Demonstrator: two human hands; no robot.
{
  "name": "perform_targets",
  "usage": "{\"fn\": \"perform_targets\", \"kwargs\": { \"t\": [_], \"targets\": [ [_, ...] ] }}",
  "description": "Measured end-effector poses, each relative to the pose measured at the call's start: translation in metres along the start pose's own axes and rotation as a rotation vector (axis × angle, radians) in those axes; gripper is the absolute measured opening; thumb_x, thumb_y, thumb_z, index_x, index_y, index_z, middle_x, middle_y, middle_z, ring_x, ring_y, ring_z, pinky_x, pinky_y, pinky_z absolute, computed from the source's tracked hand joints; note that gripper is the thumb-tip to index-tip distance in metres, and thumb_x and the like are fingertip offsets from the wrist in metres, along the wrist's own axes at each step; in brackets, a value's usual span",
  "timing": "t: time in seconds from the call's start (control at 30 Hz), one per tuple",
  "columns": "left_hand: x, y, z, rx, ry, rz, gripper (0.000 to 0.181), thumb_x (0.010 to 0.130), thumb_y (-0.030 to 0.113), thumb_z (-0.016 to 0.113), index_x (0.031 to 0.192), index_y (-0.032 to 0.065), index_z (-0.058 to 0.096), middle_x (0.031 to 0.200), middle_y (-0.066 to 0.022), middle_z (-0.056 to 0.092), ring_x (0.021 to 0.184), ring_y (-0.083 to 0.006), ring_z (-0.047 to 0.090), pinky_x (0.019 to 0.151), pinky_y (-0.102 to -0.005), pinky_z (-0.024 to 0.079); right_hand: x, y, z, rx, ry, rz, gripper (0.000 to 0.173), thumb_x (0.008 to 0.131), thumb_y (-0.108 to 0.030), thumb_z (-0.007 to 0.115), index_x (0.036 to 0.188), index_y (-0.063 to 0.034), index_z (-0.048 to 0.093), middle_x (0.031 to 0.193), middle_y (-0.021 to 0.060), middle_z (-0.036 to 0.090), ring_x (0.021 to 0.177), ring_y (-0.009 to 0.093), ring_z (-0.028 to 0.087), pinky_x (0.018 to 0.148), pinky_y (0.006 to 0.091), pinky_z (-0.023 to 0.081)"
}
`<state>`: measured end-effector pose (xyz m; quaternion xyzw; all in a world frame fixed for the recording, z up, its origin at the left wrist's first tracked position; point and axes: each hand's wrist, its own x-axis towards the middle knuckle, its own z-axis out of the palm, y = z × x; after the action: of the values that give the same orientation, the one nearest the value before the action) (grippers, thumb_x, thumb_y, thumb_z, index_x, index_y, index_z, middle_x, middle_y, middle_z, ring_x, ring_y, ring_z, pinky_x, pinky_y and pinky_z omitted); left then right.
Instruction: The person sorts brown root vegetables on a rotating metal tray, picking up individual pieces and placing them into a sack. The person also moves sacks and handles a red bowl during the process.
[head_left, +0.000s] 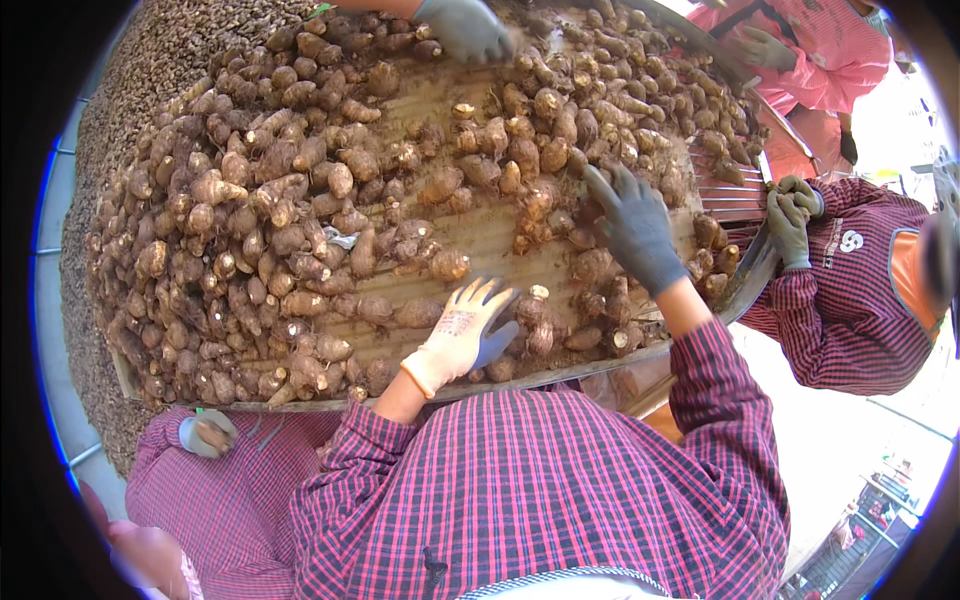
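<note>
Brown, hairy taro corms lie heaped over a wooden sorting table, densest on its left side. My left hand, in a cream glove with dark rubber-coated fingers, rests at the near edge among a few corms; its fingers are spread and nothing shows in them. Further right and forward, my right hand in a grey-blue glove reaches over the corms with its fingers apart. Its fingertips are beside several corms, and no corm shows in its grip. Both sleeves are red-and-navy checked.
A co-worker's gloved hand reaches in from the far edge. Another person stands at the right by a slatted metal chute; one in pink is behind. At lower left a co-worker's glove holds a corm. A large pile spreads beyond the table.
</note>
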<state>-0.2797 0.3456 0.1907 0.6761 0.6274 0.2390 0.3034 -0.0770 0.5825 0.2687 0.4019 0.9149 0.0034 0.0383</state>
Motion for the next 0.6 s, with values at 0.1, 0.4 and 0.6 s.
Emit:
{"fn": "perform_targets", "kwargs": {
  "t": [0.1, 0.4, 0.6],
  "targets": [
    [0.011, 0.008, -0.019, -0.073, 0.058, -0.027, 0.053, 0.095, 0.023, 0.070, 0.144, 0.0066, 0.056, 0.146, -0.0215, 0.055, 0.134, -0.0445, 0.051, 0.115, -0.0506, 0.040, 0.031, -0.007, 0.007, -0.059, -0.152, 0.081, 0.061, 0.086, -0.025, 0.081, 0.138, -0.0200, 0.049, 0.126, 0.0185, 0.055, 0.110, 0.031, 0.063, 0.092, 0.0423, 0.057],
    [0.042, 0.066, -0.055, -0.926, 0.074, -0.161, 0.080, 0.096, 0.033, 0.075, 0.156, -0.0014, 0.034, 0.140, -0.0184, 0.055, 0.129, -0.0267, 0.056, 0.108, -0.0372, 0.048, -0.052, -0.051, -0.038, 1.695, -0.020, 0.106, 0.076, 0.080, -0.031, 0.089, 0.142, -0.0115, 0.049, 0.129, 0.0147, 0.059, 0.112, 0.025, 0.065, 0.099, 0.0349, 0.059],
    [0.028, 0.083, -0.013, -1.331, 0.281, -0.468, 0.035, 0.098, 0.030, 0.074, 0.122, 0.0065, 0.062, 0.080, 0.0040, 0.061, 0.060, -0.0028, 0.050, 0.050, -0.0202, 0.036, -0.088, -0.082, -0.026, 1.582, 0.011, 0.130, 0.040, 0.091, -0.014, 0.077, 0.127, -0.0059, 0.061, 0.124, 0.0126, 0.061, 0.114, 0.024, 0.063, 0.096, 0.0385, 0.056]
  ]
}}
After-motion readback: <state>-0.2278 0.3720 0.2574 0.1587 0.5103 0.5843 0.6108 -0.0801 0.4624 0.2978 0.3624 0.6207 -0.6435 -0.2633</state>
